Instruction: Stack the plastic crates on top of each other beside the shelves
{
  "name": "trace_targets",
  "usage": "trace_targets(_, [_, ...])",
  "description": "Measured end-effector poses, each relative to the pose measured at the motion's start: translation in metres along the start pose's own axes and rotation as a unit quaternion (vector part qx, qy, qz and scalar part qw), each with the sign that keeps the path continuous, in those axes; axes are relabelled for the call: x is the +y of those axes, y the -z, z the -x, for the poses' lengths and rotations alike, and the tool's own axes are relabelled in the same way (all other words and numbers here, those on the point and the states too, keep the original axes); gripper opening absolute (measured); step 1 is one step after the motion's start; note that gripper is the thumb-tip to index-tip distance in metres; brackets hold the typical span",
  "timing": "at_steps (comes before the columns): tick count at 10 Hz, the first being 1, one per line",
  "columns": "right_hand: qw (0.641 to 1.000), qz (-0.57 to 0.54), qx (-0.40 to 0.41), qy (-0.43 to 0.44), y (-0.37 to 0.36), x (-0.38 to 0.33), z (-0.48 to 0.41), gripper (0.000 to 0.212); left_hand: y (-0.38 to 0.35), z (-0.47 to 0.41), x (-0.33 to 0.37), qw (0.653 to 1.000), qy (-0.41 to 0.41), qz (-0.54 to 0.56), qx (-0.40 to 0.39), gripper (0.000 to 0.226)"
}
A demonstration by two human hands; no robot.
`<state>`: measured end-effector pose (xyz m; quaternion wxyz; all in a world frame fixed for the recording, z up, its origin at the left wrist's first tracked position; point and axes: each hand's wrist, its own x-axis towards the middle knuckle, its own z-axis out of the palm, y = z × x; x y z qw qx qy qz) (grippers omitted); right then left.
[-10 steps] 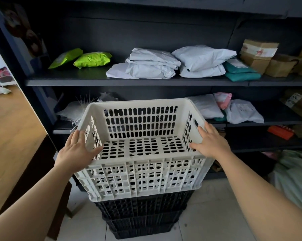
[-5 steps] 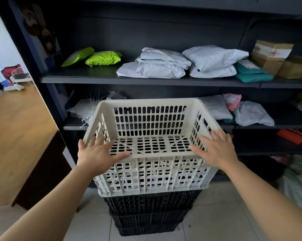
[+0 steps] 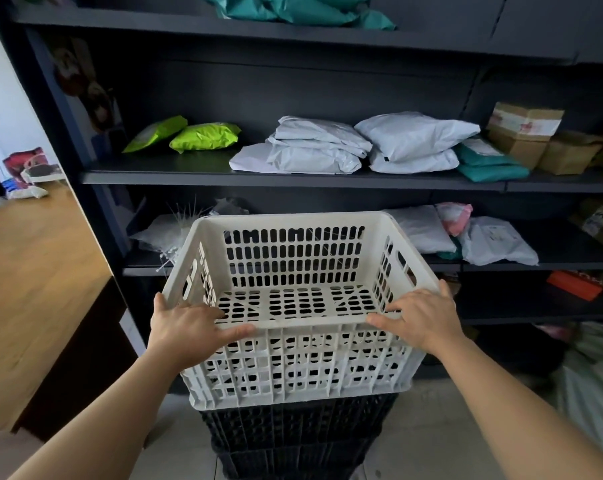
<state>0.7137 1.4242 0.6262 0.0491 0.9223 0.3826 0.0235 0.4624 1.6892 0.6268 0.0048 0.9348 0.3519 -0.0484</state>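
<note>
I see my left hand point(image 3: 185, 329) and right hand point(image 3: 423, 317) on the near rim of the white crate point(image 3: 300, 362), one at each near corner. The fingers of both lie flat along the rim with the thumbs spread toward the middle; the palms press down on it rather than curling around it, so the hands are open and resting on the crate, not clasped. I cannot tell how much weight they put on it.

The white crate sits at the centre of the frame on top of the black crates point(image 3: 293, 441), which stand stacked on the tiled floor point(image 3: 431, 445) at the bottom centre. The white one looks seated squarely, its base overhanging the black stack a little on every visible side. It is empty; the slotted floor shows through.

Just behind the stack stand the dark shelves point(image 3: 293, 178). The middle shelf carries green bags point(image 3: 203, 135) at the upper left, white parcels point(image 3: 328, 147) in the centre and cardboard boxes point(image 3: 525, 133) at the upper right. At the left of the frame is a wooden desk point(image 3: 33, 271), beside the end of the shelves.
</note>
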Motion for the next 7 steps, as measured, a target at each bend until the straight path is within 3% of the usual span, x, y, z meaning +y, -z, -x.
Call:
trace_targets(2, [0.998,-0.022,-0.061,0.009,0.019,-0.001,0.003,0.115,0.013,0.006,0.003,0.996,0.029,0.057,-0.065,0.118])
trace_targets(3, [0.992,-0.092,-0.083,-0.015,0.033,0.002,0.002,0.101,0.026,0.009,0.007,0.992,0.021,0.107,-0.059,0.104])
trace_targets(4, [0.975,-0.220,-0.033,-0.026,0.059,0.003,0.006,0.076,0.047,0.010,0.010,0.980,0.010,0.200,-0.013,0.081])
trace_targets(5, [0.935,-0.347,0.080,-0.005,0.109,0.004,0.018,0.047,0.076,0.013,0.015,0.970,0.006,0.237,0.050,0.064])
trace_targets(6, [0.843,-0.480,0.233,0.067,0.179,-0.006,0.058,0.031,0.101,0.019,0.017,0.962,0.005,0.245,0.118,0.063])
trace_targets(7, [0.676,-0.584,0.356,0.276,0.252,-0.010,0.110,0.024,0.122,0.029,0.021,0.951,-0.005,0.258,0.170,0.061])
